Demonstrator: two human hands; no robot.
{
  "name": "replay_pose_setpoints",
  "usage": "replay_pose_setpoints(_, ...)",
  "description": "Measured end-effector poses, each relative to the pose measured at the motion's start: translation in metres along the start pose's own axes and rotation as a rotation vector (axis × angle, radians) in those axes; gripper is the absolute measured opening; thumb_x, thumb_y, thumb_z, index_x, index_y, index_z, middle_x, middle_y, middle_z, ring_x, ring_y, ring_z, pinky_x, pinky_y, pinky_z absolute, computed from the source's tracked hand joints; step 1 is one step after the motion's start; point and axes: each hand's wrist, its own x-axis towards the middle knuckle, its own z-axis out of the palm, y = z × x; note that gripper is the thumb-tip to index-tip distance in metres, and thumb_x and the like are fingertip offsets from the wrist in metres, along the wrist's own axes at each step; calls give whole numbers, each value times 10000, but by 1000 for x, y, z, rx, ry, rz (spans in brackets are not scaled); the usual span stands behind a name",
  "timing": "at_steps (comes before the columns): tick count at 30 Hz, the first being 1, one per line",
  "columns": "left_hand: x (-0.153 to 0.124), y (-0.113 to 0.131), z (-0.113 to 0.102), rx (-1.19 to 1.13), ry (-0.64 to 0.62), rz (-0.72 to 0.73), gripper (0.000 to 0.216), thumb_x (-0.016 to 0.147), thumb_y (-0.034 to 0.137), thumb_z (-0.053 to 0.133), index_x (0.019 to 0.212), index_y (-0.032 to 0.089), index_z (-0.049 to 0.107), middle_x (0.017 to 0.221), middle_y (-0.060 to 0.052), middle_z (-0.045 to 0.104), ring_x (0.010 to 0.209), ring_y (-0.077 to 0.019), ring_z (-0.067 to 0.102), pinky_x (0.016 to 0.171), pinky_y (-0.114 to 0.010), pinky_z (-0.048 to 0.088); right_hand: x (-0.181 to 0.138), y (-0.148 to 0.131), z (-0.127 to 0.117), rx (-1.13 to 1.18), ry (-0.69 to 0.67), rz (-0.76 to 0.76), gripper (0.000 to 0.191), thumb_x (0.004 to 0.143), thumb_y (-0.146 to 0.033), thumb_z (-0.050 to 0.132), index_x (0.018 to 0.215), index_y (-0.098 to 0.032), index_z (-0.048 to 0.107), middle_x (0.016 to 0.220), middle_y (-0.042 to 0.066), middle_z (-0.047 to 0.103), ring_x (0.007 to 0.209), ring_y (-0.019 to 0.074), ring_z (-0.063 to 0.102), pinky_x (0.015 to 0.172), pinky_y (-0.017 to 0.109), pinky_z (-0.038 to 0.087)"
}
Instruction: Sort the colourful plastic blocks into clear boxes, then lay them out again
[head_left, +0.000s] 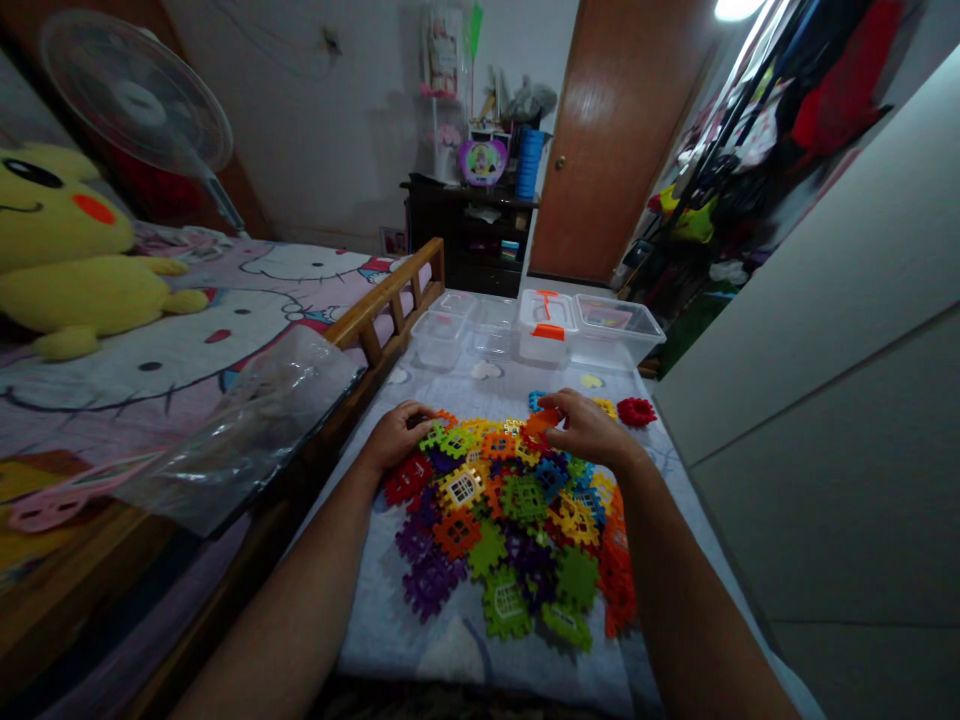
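Observation:
A heap of several colourful interlocking plastic tiles [517,520] lies on a pale cloth-covered table [420,640]. My left hand [397,435] rests at the heap's far left edge, fingers curled, touching a green tile [442,438] and near an orange one. My right hand [585,428] is at the heap's far right, its fingers pinched on an orange tile [541,420]. A red tile [636,411] lies apart to the right of that hand.
Clear plastic boxes [439,338] and a lidded box with an orange latch [547,328] stand at the table's far end. A bed with a wooden rail [382,305], a clear plastic bag [262,420] and a yellow plush [67,250] is on the left. A white wall [825,400] is on the right.

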Motion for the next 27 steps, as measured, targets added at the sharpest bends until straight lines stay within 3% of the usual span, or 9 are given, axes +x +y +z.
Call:
replay_pose_setpoints(7, -1, 4, -1, -1, 0, -19, 310, 748, 448, 611, 882, 186, 709, 957, -60, 689, 899, -229, 657, 889, -365, 513, -9, -7, 0, -164, -140, -7, 616, 717, -164, 684, 1325, -150, 591, 1220, 165, 642, 1120, 290, 605, 983, 405, 462)
replay_pose_setpoints(12, -1, 7, -2, -9, 16, -36, 299, 734, 448, 613, 858, 191, 705, 932, -54, 695, 884, -227, 657, 867, -356, 524, -3, -15, 15, -81, -149, -70, 673, 706, -149, 697, 1362, -157, 545, 1265, 163, 616, 1174, 291, 578, 1019, 429, 449)
replay_pose_setpoints(18, -1, 8, -2, 12, 0, -37, 311, 737, 441, 599, 875, 184, 706, 939, -63, 691, 897, -234, 658, 876, -371, 518, 2, -10, 31, 99, -120, -64, 687, 743, -160, 693, 1395, -143, 477, 1210, 139, 627, 1027, 211, 627, 929, 382, 500)
replay_pose_setpoints(27, -1, 7, -1, -3, 7, -40, 325, 735, 452, 606, 875, 178, 710, 938, -67, 695, 882, -232, 662, 867, -372, 526, -1, -6, 48, 194, -56, -5, 604, 721, -183, 735, 1290, -167, 532, 1185, 116, 642, 976, 186, 639, 880, 353, 512)
